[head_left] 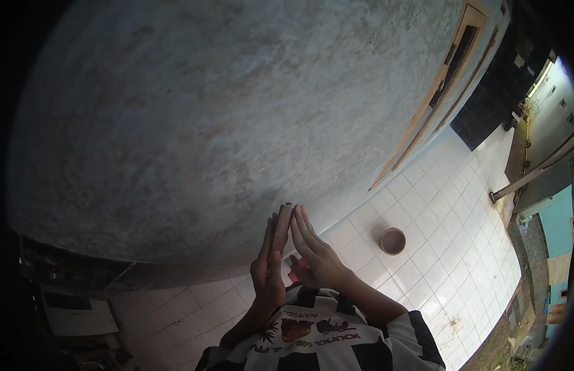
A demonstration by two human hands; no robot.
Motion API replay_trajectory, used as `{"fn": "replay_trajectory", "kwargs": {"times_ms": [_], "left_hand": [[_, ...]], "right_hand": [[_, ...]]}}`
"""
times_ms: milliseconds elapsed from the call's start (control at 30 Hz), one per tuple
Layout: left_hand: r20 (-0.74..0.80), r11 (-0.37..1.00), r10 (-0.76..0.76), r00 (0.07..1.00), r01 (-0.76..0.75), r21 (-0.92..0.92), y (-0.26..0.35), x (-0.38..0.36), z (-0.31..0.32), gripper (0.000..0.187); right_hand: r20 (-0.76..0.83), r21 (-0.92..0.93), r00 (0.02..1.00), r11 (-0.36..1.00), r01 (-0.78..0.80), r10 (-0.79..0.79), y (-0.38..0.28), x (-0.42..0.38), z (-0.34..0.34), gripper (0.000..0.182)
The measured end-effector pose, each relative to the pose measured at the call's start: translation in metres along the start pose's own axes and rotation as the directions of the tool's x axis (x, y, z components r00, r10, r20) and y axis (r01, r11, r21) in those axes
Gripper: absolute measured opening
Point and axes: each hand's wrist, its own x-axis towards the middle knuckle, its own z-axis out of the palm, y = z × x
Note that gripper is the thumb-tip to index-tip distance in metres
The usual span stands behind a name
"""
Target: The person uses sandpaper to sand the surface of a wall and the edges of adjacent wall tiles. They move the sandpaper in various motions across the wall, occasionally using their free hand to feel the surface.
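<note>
Both of my hands are raised in front of the grey-blue plastered wall [194,123], fingers stretched out and pointing up toward it. My left hand [273,250] is seen edge-on, its fingers long and straight. Close beside it, my right hand [316,255] slants inward so that the fingertips of the two hands nearly meet. A small dark spot or peg [289,204] shows right at the fingertips, against the wall. Below the right palm, partly hidden by it, is a red object [299,269]; I cannot tell whether a hand holds it.
A round brown-rimmed pot [393,241] stands on the white tiled floor [429,247] to the right. A wooden-framed opening [448,74] runs along the wall at upper right. A post [516,185] rises near the floor's edge. At lower left is a white cabinet-like thing [80,318].
</note>
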Motion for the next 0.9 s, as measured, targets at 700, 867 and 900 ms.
{"fn": "replay_trajectory", "kwargs": {"times_ms": [700,867,900], "left_hand": [[0.202,0.763,0.354,0.913,-0.407,0.502,0.013,0.05,0.006,0.074],[-0.09,0.289,0.812,0.577,-0.264,0.92,0.028,0.039,-0.033,0.059],[-0.092,0.211,0.85,0.519,-0.175,0.962,0.031,0.035,-0.045,0.059]], "right_hand": [[-0.371,0.238,0.925,0.971,0.009,0.083,0.032,0.035,-0.042,0.064],[-0.64,-0.306,0.742,0.952,-0.006,-0.201,0.088,0.081,-0.072,0.06],[-0.637,-0.305,0.744,0.952,0.0,-0.204,0.091,0.084,-0.071,0.06]]}}
